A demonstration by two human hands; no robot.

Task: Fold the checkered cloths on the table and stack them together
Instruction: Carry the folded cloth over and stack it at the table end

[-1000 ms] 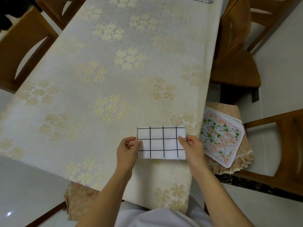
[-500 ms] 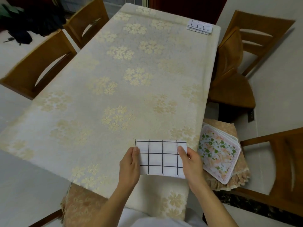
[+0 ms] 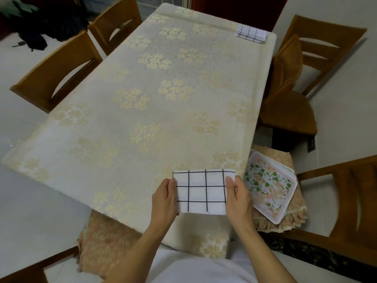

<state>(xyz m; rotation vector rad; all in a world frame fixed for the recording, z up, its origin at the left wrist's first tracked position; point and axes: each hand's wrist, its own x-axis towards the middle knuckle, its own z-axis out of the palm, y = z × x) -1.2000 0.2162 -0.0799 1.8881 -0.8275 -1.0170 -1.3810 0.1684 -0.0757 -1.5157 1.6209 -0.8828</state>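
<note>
At the near right corner of the table [image 3: 126,139], a folded checkered cloth [image 3: 201,190] is held between both hands, a white rectangle crossed by thin black grid lines. Its far edge lies over the tablecloth and its near edge reaches past the table's near rim; whether it rests on the surface or is lifted slightly off it cannot be told. The left hand [image 3: 164,199] grips the cloth's left end, thumb on top and fingers wrapped beneath. The right hand [image 3: 237,198] grips the right end the same way, thumb laid across the top face.

Far off at the far right corner of the table lies a stack of folded checkered cloths [image 3: 252,34], of the same white with black lines, well apart from the one in hand.

A cream tablecloth [image 3: 183,64] with pale gold flower clusters covers the table. Just to the right of the right hand, on the cushioned seat of a chair [image 3: 346,201], sits a pile of floral mats [image 3: 269,190] printed with green leaves and pink blossoms. Another wooden chair [image 3: 310,58] stands along the far right side, and two more chairs [image 3: 61,70] along the left.
</note>
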